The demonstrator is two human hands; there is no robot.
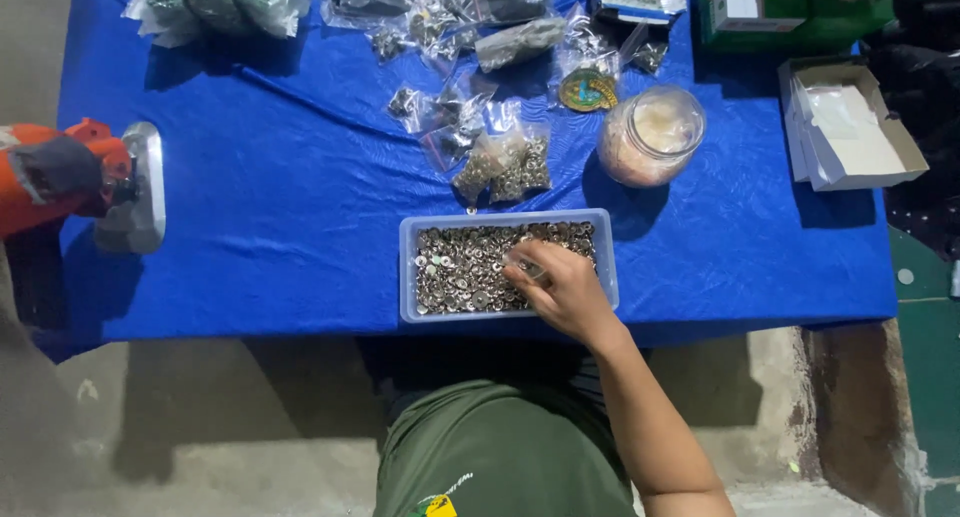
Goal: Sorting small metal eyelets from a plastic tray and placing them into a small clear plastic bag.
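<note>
A clear rectangular plastic tray (408,267) full of several small silver metal rings or snap parts stands at the near edge of the table with a blue cloth (280,197). My right hand (560,287) reaches into the right half of the tray, fingers curled down among the metal parts (460,267) and pinching some of them. My left hand is out of sight. My green shirt fills the bottom of the view.
Behind the tray lie small clear bags of metal parts (505,162), a plastic jar (650,137), and more bags at the far edge. An open white cardboard box (850,127) sits right. An orange and grey press tool (90,182) stands left.
</note>
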